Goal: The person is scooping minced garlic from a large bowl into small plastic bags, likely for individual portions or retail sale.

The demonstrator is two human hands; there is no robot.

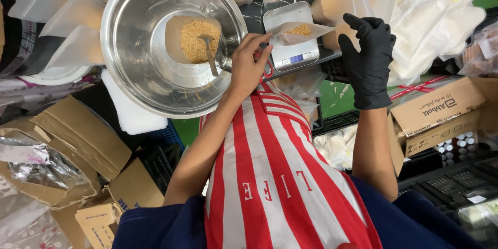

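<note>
My bare left hand (249,65) reaches between a large steel bowl (140,78) and a small silver digital scale (292,54). Its fingertips touch the left edge of a clear pouch (301,30) lying on the scale's pan, with a little heap of golden-brown granules inside. Something red shows under its palm. My right hand (368,57), in a black glove, hovers just right of the scale with fingers spread and nothing in it. Inside the bowl an open brown bag of the same granules (194,39) lies with a metal spoon (210,54) resting in it.
Empty clear pouches (78,15) fan out left of the bowl and more are stacked at the back right (436,15). Cardboard boxes sit at right (441,106) and lower left (78,140), with crumpled foil (36,166). Black crates (456,181) stand below right. My red-and-white striped apron (280,176) fills the foreground.
</note>
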